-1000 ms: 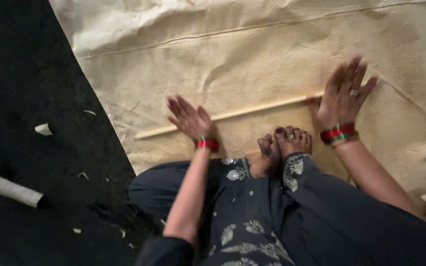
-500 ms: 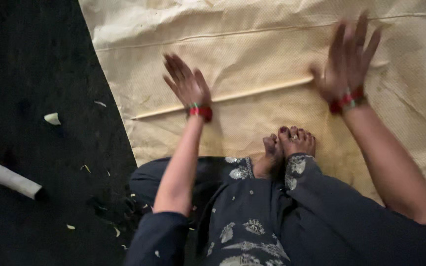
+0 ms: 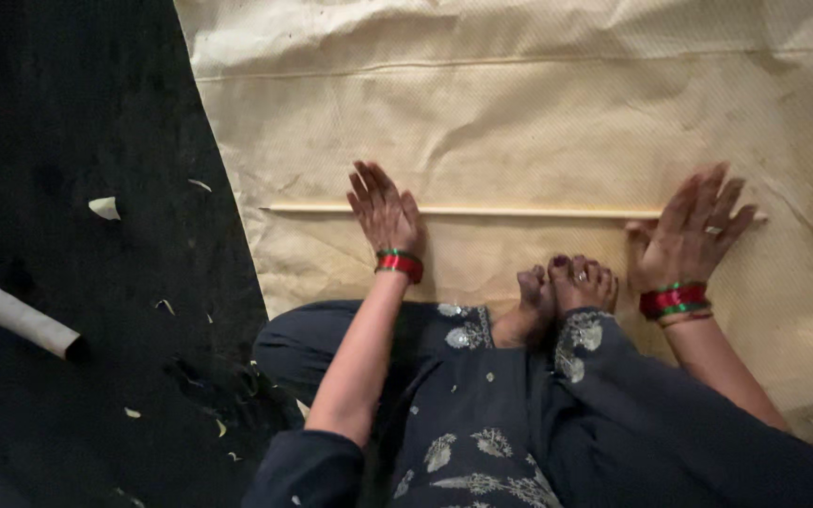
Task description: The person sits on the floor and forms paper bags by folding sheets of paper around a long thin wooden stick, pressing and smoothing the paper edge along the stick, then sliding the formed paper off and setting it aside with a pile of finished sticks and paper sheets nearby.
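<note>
On the tan sheet [image 3: 538,122], a thin stick [image 3: 510,212] lies left to right; left hand [image 3: 383,209] and right hand [image 3: 689,235] press it flat-palmed, fingers spread, grasping nothing. Near left: cardboard tube [image 3: 13,315].

Thin pale wooden stick [image 3: 519,212], long and straight, lying flat and nearly level across the scene from left to right on a creased tan paper sheet [image 3: 566,113], which is spread on the floor and fills the far and right part of the view. Left hand [image 3: 383,209] lies open, palm down, over the stick towards its left end; right hand [image 3: 693,230] lies open, fingers spread, over its right end. Stick's middle stretch is bare and looks unbroken.
</note>
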